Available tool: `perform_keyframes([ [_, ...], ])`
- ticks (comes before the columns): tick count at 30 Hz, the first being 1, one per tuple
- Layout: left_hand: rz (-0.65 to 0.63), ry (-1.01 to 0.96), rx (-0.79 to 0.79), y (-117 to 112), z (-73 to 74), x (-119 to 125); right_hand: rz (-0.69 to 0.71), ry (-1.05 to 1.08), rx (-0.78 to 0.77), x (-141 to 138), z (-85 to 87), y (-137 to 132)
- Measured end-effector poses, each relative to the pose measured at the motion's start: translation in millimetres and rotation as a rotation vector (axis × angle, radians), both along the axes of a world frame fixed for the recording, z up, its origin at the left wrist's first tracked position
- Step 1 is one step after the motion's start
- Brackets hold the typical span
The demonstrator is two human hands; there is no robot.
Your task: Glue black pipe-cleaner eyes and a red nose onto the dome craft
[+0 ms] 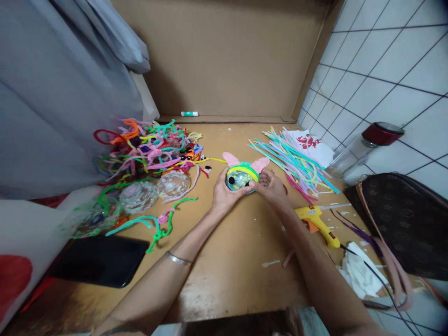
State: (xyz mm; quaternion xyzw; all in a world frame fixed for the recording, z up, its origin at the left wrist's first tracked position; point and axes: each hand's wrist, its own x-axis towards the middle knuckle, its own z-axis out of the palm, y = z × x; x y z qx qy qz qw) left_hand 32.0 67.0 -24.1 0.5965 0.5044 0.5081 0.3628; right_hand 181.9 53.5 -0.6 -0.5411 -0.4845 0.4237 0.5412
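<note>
Presently, pink-eared craft figure (241,178) is being held at frame centre between half-curled left hand (223,190) and half-curled right hand (272,187); yellow glue gun (320,223) is lying right of centre.

Forearms (182,261) converge forward, left grip (223,192) and right grip (275,189) curled inward, thumbs (241,192) close together.
</note>
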Motion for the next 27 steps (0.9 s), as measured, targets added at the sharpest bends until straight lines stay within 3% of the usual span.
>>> perform_keyframes([
  [6,-0.051,-0.002,0.02,0,-1.4,-4,-0.047,-0.033,0.031,-2,-4.5,-1],
  [11,-0.074,0.023,0.018,0,-4.0,-6,0.009,-0.051,0.053,2,-8.9,-1],
  [27,-0.008,0.063,-0.022,0,-2.9,-4,-0.027,-0.007,0.02,0,-3.9,-3],
])
